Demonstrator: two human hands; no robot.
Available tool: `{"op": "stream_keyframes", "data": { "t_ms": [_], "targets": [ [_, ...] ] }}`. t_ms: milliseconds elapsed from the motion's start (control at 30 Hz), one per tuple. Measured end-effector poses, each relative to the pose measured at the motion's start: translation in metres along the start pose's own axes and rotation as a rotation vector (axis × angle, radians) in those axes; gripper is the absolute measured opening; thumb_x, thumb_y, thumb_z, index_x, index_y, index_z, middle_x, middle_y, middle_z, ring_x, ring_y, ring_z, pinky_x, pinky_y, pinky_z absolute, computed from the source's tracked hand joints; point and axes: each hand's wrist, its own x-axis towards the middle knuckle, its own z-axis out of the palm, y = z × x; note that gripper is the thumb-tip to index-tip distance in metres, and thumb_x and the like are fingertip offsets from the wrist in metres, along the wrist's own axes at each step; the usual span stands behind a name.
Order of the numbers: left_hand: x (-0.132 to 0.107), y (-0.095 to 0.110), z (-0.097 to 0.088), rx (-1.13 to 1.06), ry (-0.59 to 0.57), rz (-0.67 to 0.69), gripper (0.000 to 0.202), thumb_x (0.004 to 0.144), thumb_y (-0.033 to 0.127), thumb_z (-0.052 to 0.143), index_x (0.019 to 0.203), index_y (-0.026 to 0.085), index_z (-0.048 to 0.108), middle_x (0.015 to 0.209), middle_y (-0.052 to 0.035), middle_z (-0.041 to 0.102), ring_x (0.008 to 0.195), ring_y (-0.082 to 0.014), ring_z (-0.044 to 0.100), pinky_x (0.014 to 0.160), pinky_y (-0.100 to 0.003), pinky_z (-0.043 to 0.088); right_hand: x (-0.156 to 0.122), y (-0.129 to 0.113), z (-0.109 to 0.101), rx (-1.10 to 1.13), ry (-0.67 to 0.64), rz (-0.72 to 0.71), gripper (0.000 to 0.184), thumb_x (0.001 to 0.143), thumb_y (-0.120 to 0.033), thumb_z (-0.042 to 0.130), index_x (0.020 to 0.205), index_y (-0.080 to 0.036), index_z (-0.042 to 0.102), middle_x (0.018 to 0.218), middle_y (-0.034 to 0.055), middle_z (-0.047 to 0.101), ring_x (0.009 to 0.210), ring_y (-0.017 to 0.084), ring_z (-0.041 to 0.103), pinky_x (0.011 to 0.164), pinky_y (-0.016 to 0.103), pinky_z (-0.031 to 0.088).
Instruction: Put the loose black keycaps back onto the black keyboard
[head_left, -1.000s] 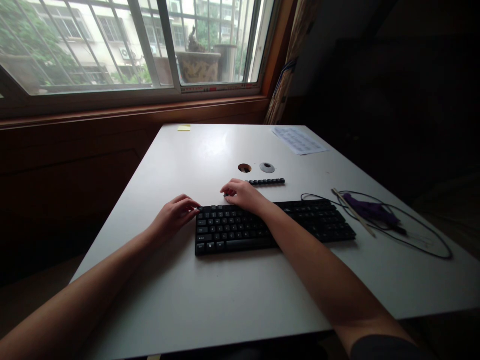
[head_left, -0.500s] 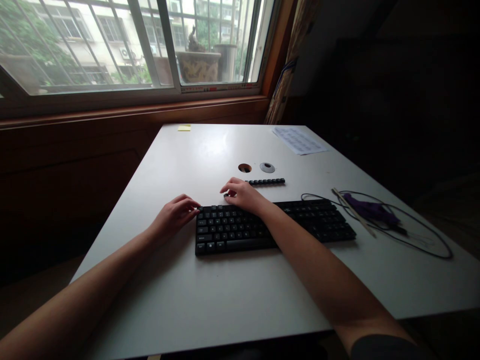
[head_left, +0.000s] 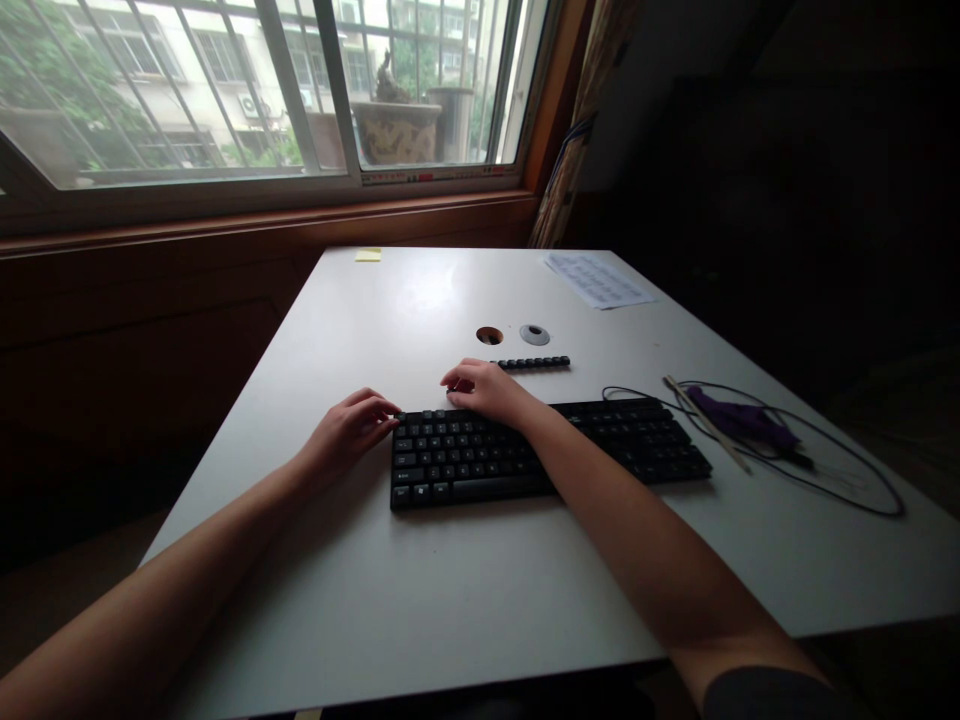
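Observation:
A black keyboard [head_left: 465, 465] lies on the white table in front of me. At its upper left corner, my left hand [head_left: 358, 425] grips the edge between fingers and thumb. My right hand [head_left: 484, 388] reaches across the keyboard to just past its back edge. Its thumb and fingertips close on a small black keycap [head_left: 451, 391], which is mostly covered by the fingers. Behind that hand runs a row of loose black keycaps [head_left: 536, 363], its left end hidden by the hand. My right forearm covers part of the keyboard's middle.
Right of the keyboard lie its looped cable [head_left: 862, 462], a thin stick [head_left: 709, 425] and a purple cloth [head_left: 742, 418]. Farther back are a round table hole [head_left: 490, 337], a grey grommet cover [head_left: 535, 335], printed sheets [head_left: 600, 281] and a yellow sticky note [head_left: 368, 255].
The fingertips of my right hand have come down slightly around the small keycap, so less of it shows. My left hand and the keyboard stay where they were.

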Motion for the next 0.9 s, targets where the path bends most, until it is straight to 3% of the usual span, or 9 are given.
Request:
{"op": "stream_keyframes", "data": {
  "t_ms": [367,633,900],
  "targets": [
    [0.0,-0.003,0.001,0.007,0.001,0.003,0.02,0.098,0.037,0.061,0.104,0.02,0.07,0.1,-0.0054,0.064,0.08,-0.0144,0.065,0.07,-0.026,0.053,0.002,-0.009,-0.014,0.237,-0.111,0.164,0.025,0.077,-0.021,0.077,0.102,-0.02,0.073,0.096,0.0058,0.075,0.092,0.019,0.07,0.091,0.036,0.055],
    [-0.001,-0.003,0.001,0.011,0.003,0.017,0.02,0.098,0.037,0.06,0.104,0.02,0.07,0.1,-0.0059,0.065,0.08,-0.0148,0.066,0.07,-0.026,0.054,0.001,-0.024,-0.026,0.355,-0.34,0.268,0.028,0.078,-0.03,0.079,0.104,-0.021,0.074,0.101,0.0059,0.076,0.097,0.02,0.07,0.09,0.034,0.055],
    [0.0,-0.002,0.0,0.02,0.007,0.024,0.02,0.098,0.037,0.061,0.103,0.02,0.07,0.098,-0.0058,0.065,0.078,-0.0142,0.065,0.069,-0.026,0.055,-0.001,-0.022,-0.027,0.356,-0.362,0.262,0.024,0.078,-0.03,0.078,0.1,-0.022,0.075,0.098,0.0052,0.076,0.097,0.021,0.07,0.087,0.033,0.055]
  ]
}}
